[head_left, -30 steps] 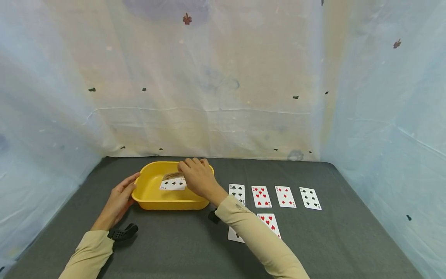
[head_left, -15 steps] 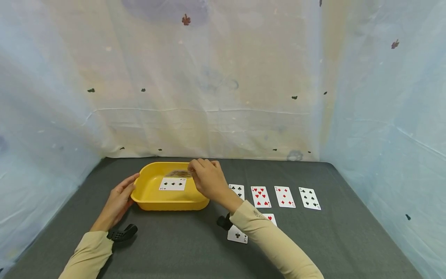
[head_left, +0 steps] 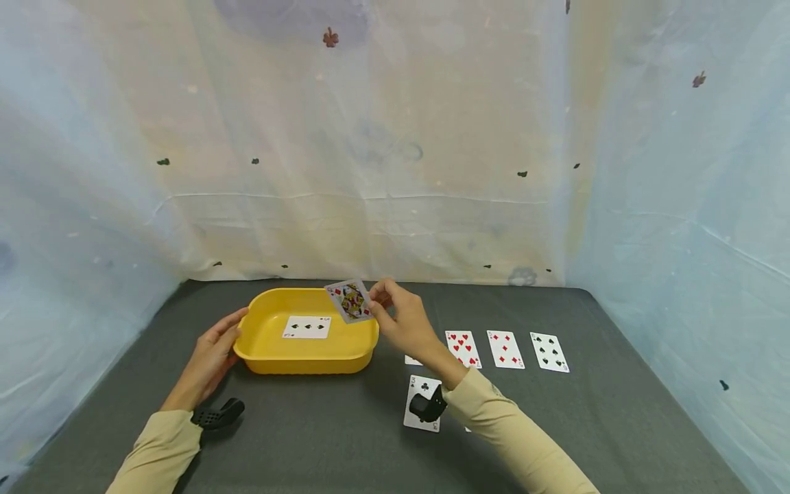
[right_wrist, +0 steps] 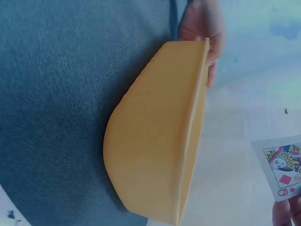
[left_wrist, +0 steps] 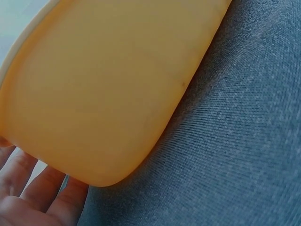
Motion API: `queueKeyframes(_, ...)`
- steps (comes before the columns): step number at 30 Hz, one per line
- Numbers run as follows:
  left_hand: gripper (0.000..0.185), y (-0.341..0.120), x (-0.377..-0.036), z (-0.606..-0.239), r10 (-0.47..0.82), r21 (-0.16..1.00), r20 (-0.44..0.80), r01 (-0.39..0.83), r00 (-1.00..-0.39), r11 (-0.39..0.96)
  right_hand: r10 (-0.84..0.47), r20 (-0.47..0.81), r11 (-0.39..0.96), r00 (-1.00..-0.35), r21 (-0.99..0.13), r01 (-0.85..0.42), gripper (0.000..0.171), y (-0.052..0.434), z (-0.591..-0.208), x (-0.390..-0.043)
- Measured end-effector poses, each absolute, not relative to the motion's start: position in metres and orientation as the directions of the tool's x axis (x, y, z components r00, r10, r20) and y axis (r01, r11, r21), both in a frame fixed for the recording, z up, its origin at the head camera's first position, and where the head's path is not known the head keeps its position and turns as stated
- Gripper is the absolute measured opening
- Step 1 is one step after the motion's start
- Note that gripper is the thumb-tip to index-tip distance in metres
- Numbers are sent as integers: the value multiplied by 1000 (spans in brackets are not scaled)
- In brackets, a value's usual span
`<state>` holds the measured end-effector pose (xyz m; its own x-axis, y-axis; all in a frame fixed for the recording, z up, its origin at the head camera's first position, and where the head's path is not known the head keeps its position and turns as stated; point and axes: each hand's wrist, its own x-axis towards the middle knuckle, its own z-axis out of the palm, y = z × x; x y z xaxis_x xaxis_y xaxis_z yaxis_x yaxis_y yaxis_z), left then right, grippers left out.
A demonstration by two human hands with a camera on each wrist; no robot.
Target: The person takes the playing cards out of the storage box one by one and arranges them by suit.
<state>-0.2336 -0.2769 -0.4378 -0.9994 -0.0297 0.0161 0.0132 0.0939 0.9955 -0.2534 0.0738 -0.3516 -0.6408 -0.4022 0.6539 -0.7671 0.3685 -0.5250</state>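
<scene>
Above the yellow tub's (head_left: 305, 360) right rim, the right hand (head_left: 404, 326) pinches a queen of diamonds (head_left: 350, 300) by one edge, a thin hold that could let it flutter down, while the left hand (head_left: 212, 353) rests flat-fingered against the tub's left wall.

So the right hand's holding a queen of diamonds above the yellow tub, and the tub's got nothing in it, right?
Not quite. The right hand does hold the queen of diamonds above the yellow tub, but the head view shows a black-suited card lying face up inside.
</scene>
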Motion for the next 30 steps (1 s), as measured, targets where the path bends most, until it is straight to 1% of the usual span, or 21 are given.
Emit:
queueKeyframes(5,57,-274,-235,-438,-33,996,15,12,-999,89,-306,530,337,-791,-716,-611,4,95,-352,-247)
queueKeyframes(7,57,-274,-236,-438,-36,996,15,11,-999,88,-278,477,315,-834,-775,-548,4,102,-352,-245)
queueKeyframes(10,57,-274,-236,-437,-35,996,14,11,-999,87,-248,412,278,-877,-837,-472,5,113,-353,-241)
queueKeyframes(17,58,-278,-233,-439,-18,995,33,31,-999,96,-222,320,236,-921,-899,-369,10,137,-355,-231)
queueKeyframes(21,60,-280,-232,-440,3,994,56,57,-998,94,-208,258,183,-944,-937,-296,13,151,-354,-226)
queueKeyframes(30,61,-280,-231,-442,26,993,82,84,-996,81,-152,208,72,-966,-973,-221,24,187,-357,-213)
